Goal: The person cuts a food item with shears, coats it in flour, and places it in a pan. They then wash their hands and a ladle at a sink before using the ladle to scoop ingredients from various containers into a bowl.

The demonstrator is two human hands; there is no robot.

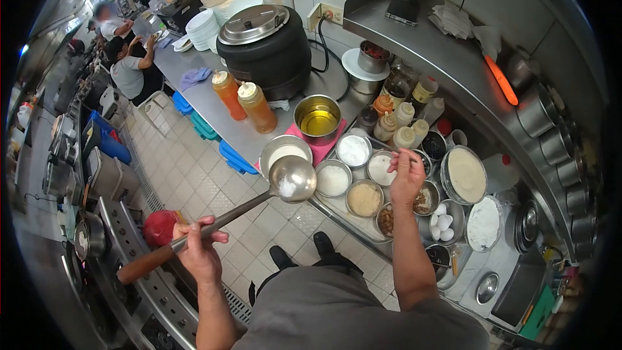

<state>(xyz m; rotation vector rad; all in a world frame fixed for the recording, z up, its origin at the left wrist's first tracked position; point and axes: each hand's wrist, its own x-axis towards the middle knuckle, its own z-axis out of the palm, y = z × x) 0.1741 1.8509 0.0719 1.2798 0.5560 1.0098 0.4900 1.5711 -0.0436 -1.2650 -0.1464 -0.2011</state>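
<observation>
A long-handled metal ladle (293, 179) has its wooden-ended handle in my left hand (198, 250), whose fingers are wrapped round the shaft. Some white powder lies in the ladle's bowl, which is beside a metal bowl of white contents (285, 150). Over the seasoning bowls, my right hand (408, 172) has its fingers drawn together; what they hold, if anything, is too small to name. Beneath and beside it are a bowl of white grains (381, 167), a bowl of white powder (354, 150) and a bowl of tan powder (364, 199).
A pot of yellow oil (317, 118) stands on a pink cloth, near two orange sauce bottles (257, 109) and a black soup warmer (265, 45). Eggs (442, 223) sit at the right. The stove (139, 266) is at the left. Other people (129, 71) stand farther back.
</observation>
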